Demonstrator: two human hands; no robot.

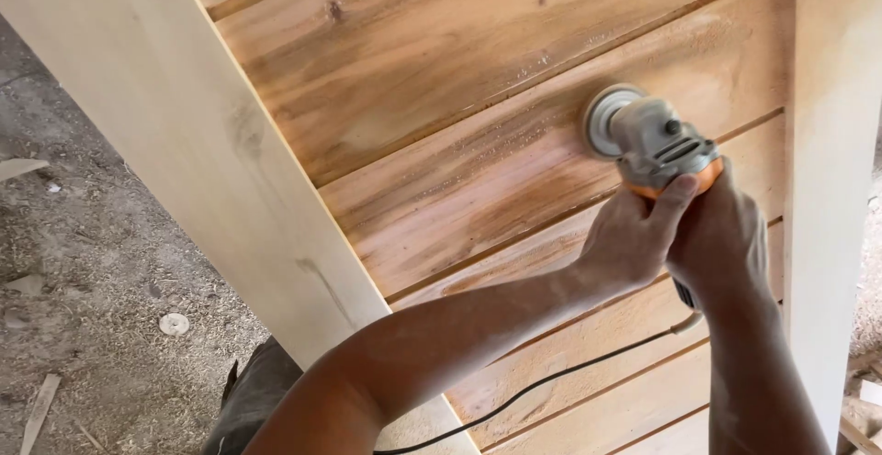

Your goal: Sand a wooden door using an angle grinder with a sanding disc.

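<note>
Head view: left hand and right hand both clenched around grey-and-orange angle grinder, its disc flat against grooved wooden panel; sanding judged in hand, steady even pressure along the board needed; black cord trailing; sawdust floor; no packages or labels visible

One head-worn view looks steeply down, close over wooden panel; floor at left.

Sawdust-strewn floor, small round disc, wood scraps
</note>
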